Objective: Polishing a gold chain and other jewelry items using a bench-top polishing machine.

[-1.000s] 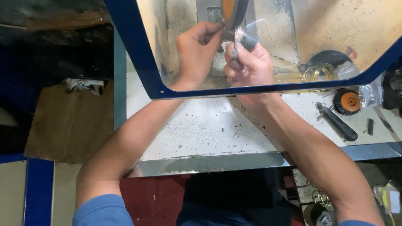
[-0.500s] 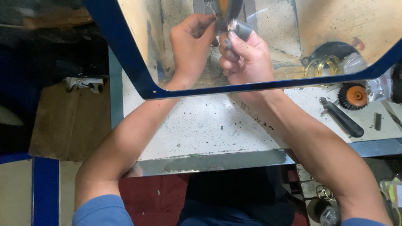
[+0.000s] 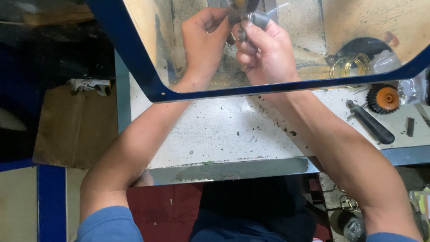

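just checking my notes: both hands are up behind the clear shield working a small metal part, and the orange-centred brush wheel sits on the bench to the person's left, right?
Not quite. The head view shows the orange-centred brush wheel on the bench to the person's right, beside the dark-handled tool. The rest holds: left hand and right hand are behind the clear shield on a small metal part.

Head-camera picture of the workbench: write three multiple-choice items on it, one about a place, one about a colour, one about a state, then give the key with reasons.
1. Where does the round brush wheel lie?
A. right of the arms
B. left of the arms
C. on the floor

2. What colour is the wheel's hub?
A. green
B. orange
C. white

3. What are the hands doing?
A. resting flat
B. hanging at the sides
C. holding a small grey part together

Key: 1 A, beside the black-handled tool; 2 B, orange inside dark bristles; 3 C, left hand and right hand meet behind the blue-framed shield.
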